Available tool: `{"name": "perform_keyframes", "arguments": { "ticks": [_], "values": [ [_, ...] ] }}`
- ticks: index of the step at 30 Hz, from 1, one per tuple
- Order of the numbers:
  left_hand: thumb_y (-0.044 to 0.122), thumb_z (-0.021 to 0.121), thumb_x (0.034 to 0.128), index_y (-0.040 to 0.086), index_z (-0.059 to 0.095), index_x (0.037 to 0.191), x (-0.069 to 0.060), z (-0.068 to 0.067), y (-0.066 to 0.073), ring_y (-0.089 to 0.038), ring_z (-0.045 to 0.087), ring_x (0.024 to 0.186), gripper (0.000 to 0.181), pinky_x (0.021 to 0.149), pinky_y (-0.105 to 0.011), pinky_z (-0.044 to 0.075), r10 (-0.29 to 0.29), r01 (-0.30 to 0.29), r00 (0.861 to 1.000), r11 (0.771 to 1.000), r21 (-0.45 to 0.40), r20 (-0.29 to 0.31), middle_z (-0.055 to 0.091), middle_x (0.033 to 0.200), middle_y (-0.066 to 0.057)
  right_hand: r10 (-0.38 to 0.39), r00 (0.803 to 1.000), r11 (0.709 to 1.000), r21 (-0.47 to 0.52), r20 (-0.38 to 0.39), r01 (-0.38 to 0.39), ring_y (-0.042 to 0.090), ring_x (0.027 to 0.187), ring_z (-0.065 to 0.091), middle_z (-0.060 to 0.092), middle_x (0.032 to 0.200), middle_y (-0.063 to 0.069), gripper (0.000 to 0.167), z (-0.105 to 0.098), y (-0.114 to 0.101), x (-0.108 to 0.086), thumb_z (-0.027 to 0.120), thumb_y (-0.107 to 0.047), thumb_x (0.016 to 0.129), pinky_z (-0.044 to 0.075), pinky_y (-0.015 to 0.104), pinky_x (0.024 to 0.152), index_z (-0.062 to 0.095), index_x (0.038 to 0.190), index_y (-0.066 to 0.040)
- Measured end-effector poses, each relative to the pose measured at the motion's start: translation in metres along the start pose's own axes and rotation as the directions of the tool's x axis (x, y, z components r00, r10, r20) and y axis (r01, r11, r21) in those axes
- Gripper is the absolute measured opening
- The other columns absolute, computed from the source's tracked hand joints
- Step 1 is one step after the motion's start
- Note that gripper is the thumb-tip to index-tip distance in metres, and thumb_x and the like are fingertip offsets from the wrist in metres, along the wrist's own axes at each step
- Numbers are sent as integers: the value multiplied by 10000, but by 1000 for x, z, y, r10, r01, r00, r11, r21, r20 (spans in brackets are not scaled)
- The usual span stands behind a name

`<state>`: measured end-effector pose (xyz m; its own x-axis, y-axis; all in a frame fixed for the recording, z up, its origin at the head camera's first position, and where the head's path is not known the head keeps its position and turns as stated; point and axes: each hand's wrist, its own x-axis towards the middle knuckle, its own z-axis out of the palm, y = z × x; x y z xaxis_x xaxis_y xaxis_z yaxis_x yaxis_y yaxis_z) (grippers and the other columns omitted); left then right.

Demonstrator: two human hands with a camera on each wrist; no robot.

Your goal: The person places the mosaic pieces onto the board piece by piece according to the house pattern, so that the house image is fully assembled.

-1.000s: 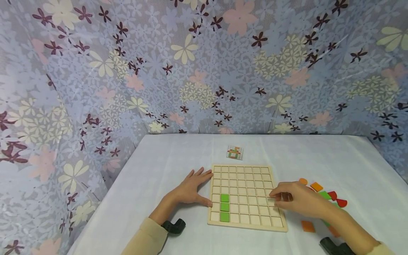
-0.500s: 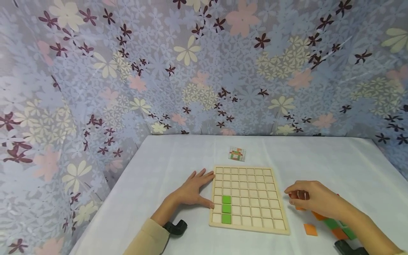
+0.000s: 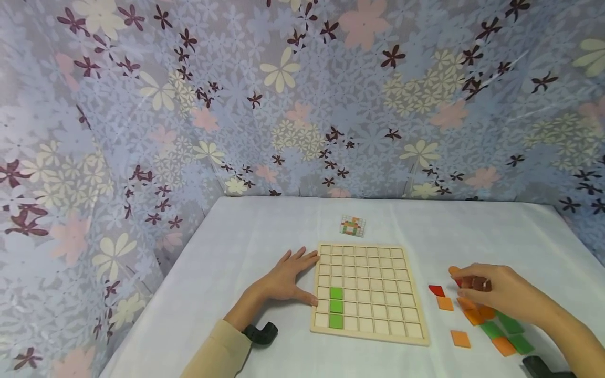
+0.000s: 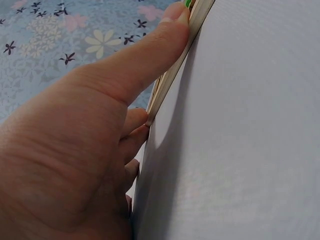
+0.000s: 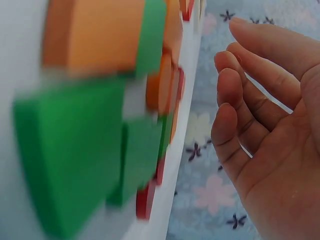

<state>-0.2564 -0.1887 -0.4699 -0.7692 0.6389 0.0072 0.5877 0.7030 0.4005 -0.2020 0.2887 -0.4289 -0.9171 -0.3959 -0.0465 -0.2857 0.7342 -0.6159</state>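
Note:
A wooden grid board (image 3: 370, 286) lies on the table, with several green square tiles (image 3: 336, 306) in a column at its lower left. My left hand (image 3: 285, 278) rests at the board's left edge, fingers spread; in the left wrist view the thumb (image 4: 150, 55) touches the rim. Over the loose coloured pieces at the right hovers my right hand (image 3: 496, 289), its fingers loosely bent. The right wrist view shows nothing between those fingers (image 5: 227, 120). Beneath and beside it are green squares (image 3: 521, 344), orange squares (image 3: 460, 339) and a red piece (image 3: 436, 290); the hand covers some pieces.
A small pattern card (image 3: 352, 226) lies beyond the board. White cloth covers the table (image 3: 264, 220), and a floral curtain (image 3: 302, 105) hangs behind it. Dark wrist-worn devices (image 3: 262, 334) sit below both hands.
My right hand has moved from the board's right edge rightward to the loose pieces. A red piece and an orange square beside the board have come into sight. The left hand keeps its place.

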Motion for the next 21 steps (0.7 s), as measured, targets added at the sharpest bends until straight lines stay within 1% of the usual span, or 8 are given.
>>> {"name": "perform_keyframes", "arguments": {
  "ticks": [4,6,9,12,13,15,17,21],
  "values": [
    [716,702,680,165,282,1530,1,0,0,-247,64,1455,1096,1154,-484,17,-2,2,1000,1000,-1,7,211,1572,57,70,996,995,-73,-47,-73,94,683,514,593,877,-19,456,-7,10,-9,727,-381,849,473,251,548,654,1187,-83],
    [716,703,679,167,282,1530,1,0,0,-245,65,1455,1096,1154,-483,17,-2,2,1000,1000,-1,6,212,1572,59,105,992,990,-88,-72,-111,110,664,516,597,873,-12,454,-9,16,-13,735,-367,845,475,257,521,654,1185,-78],
    [717,700,681,168,280,1531,2,1,0,-245,67,1455,1095,1155,-479,18,0,0,1000,1000,-1,5,213,1573,55,148,983,982,-106,-104,-159,137,638,509,597,854,-3,435,-11,26,-16,742,-313,847,475,268,482,653,1169,-34],
    [718,698,682,164,282,1530,2,2,0,-250,71,1455,1096,1155,-481,22,2,-2,1000,1000,-2,4,216,1573,51,175,978,977,-107,-111,-187,162,653,516,601,854,7,424,-11,36,-18,746,-277,846,489,277,483,649,1142,12],
    [718,699,681,162,282,1530,1,2,0,-250,71,1455,1097,1155,-482,22,2,-2,1000,1000,-3,4,217,1573,49,184,977,975,-105,-110,-195,162,659,520,603,860,8,423,-11,39,-18,748,-276,843,493,276,489,650,1138,11],
    [716,701,681,158,286,1528,1,2,0,-254,73,1454,1097,1154,-487,25,4,-4,1000,1000,-5,2,219,1572,45,192,975,974,-101,-108,-203,167,679,524,611,881,15,416,-11,44,-19,754,-270,835,499,273,499,655,1133,3],
    [708,706,684,153,288,1527,1,1,0,-260,76,1454,1093,1153,-491,25,7,-7,1000,1000,-3,-1,222,1572,37,185,977,975,-104,-105,-195,171,702,517,615,915,26,395,-11,47,-19,759,-243,829,493,270,505,658,1129,-7],
    [708,706,683,156,286,1528,1,0,0,-259,75,1454,1093,1153,-488,22,4,-4,1000,1000,12,-3,222,1573,35,132,985,979,-138,-110,-147,117,706,476,601,964,17,358,-9,49,-18,772,-182,798,448,252,535,678,1118,-51]
  ]
}}
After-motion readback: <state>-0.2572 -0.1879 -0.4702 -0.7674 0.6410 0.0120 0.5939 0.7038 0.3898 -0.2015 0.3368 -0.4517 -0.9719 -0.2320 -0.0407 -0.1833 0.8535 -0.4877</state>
